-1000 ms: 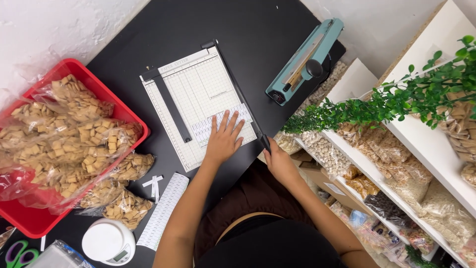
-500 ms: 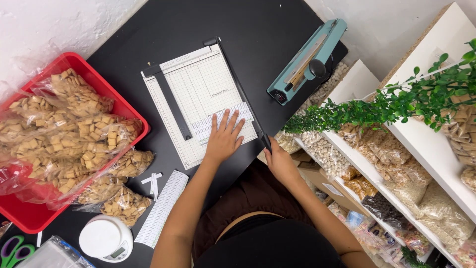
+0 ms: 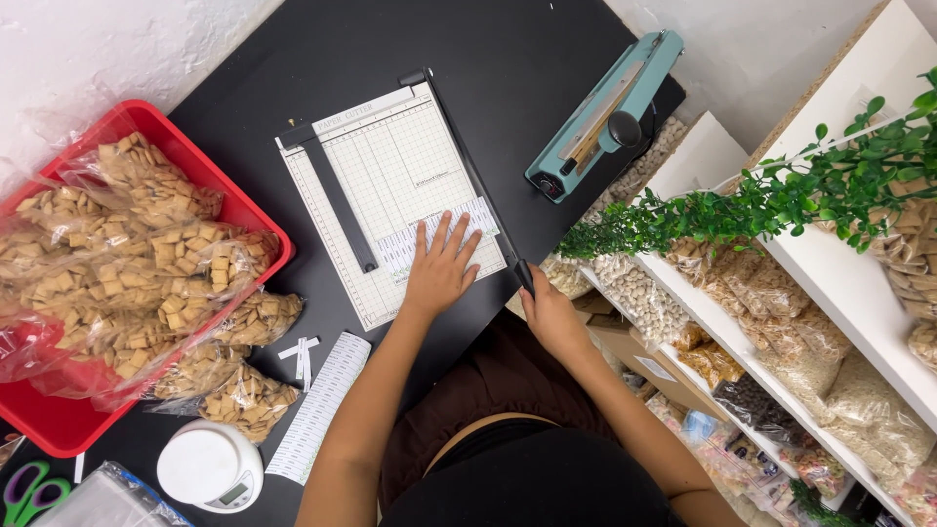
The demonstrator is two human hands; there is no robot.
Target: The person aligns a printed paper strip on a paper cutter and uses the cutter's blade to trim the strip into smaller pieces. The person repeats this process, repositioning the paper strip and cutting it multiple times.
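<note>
The left hand (image 3: pixel 441 273) covers part of the label sheet (image 3: pixel 429 239); the right hand (image 3: pixel 549 314) hides the cutter handle's (image 3: pixel 524 276) end. Scissors (image 3: pixel 24 491) and red crate (image 3: pixel 59 425) run off the frame's left edge

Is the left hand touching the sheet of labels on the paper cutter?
Touching. The head view shows the left hand lying flat with spread fingers on the sheet of labels, no gap visible.

A black table (image 3: pixel 293 59) is carrying a paper cutter (image 3: pixel 390 185) under the hands, a red bin (image 3: pixel 59 429), snack bags (image 3: pixel 239 395) and a scale (image 3: pixel 210 466) lying to their left
</note>
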